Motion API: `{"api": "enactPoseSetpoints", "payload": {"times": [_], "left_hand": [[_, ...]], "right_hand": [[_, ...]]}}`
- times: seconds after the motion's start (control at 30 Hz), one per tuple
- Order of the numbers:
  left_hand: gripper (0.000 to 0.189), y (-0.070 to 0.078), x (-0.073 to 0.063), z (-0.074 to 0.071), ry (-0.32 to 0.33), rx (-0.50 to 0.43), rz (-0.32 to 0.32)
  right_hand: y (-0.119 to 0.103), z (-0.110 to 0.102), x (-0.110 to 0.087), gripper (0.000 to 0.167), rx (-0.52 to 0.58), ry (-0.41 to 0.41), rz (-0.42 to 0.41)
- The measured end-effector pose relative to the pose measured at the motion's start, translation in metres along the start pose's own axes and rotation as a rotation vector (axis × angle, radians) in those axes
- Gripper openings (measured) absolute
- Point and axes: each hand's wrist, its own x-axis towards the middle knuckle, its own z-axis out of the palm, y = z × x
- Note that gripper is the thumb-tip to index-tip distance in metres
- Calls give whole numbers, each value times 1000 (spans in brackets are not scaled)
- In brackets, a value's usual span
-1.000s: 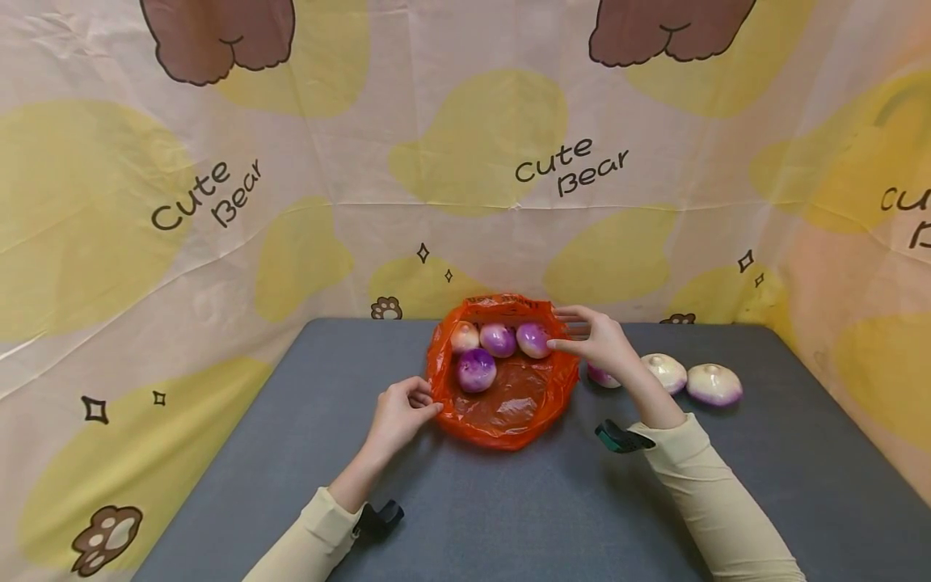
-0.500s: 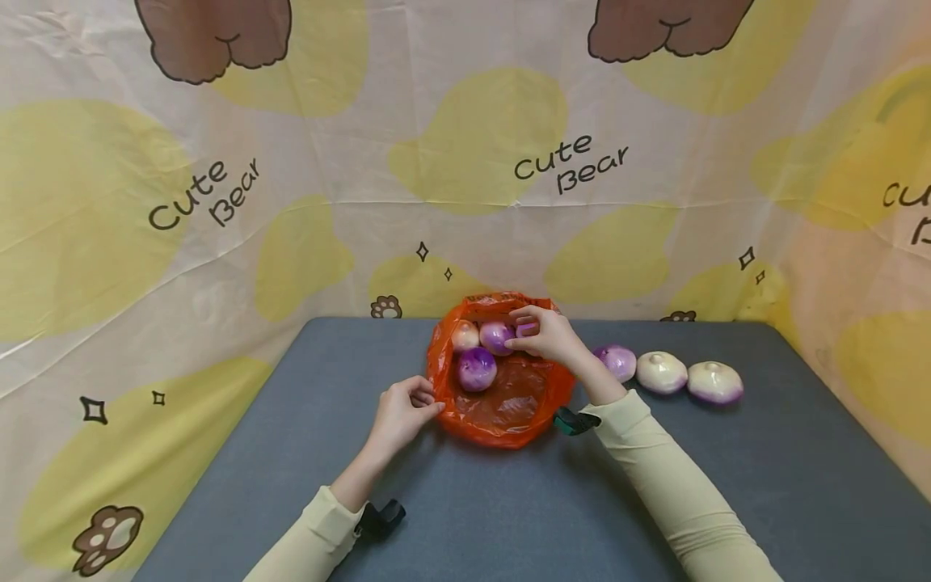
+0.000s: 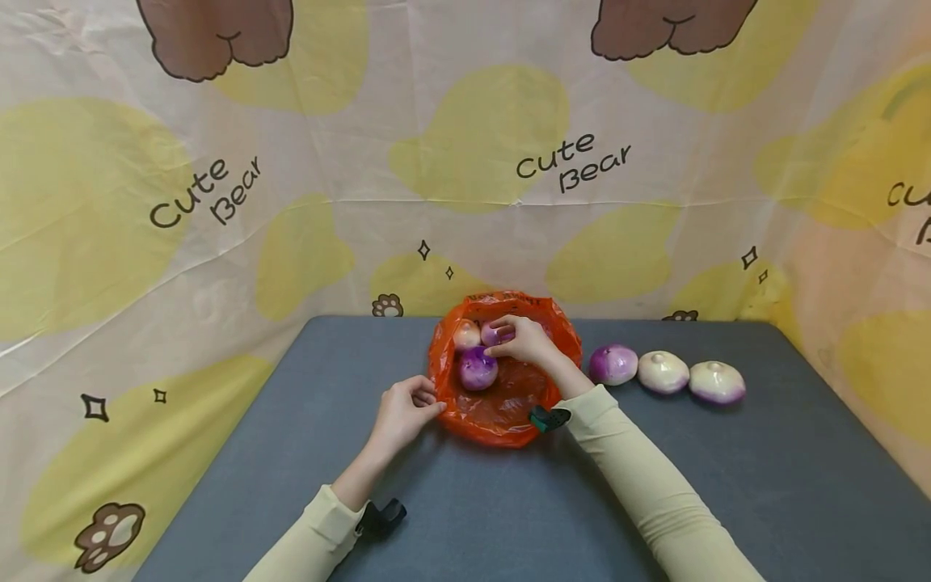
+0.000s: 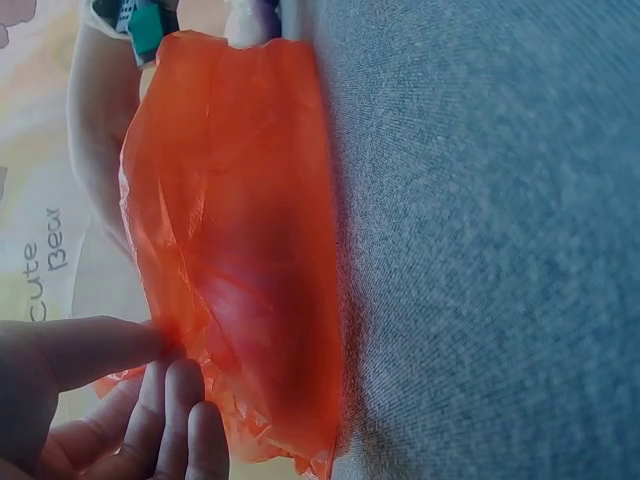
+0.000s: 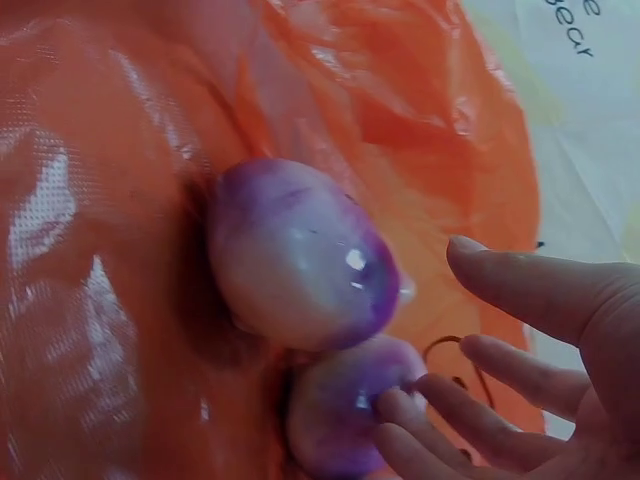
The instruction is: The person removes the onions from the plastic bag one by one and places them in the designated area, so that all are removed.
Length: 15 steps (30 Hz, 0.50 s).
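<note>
An orange plastic bag stands with its mouth spread wide on the table. My left hand pinches its left rim between thumb and fingers. Inside lie several purple-and-white turnips; a purple one sits in front of a paler one. Over the bag's mouth is my right hand, holding nothing, its thumb and fingers spread. It hides part of the turnips at the back. In the right wrist view, a turnip lies left of the thumb, and fingertips overlap a second turnip.
Right of the bag, a purple turnip and two whiter turnips stand in a row on the grey table. A printed cloth hangs behind the table. Each wrist carries a small dark camera.
My right hand has moved left from the bag's right rim to over the turnips inside, uncovering the purple turnip on the table. The left hand keeps its place at the rim.
</note>
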Motion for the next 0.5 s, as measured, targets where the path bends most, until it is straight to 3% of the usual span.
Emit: {"api": "enactPoseSetpoints", "payload": {"times": [0.17,0.33,0.5], "left_hand": [[15,-1,-1,0,7,1,50],[15,2,-1,0,2,2,-5],[15,3,-2,0,2,6,-7]], "right_hand": [[1,9,2,55,22,-11,-13],[6,17,2,56,25,-42,-46],[11,24,-1,57,-7,-58,-69]]}}
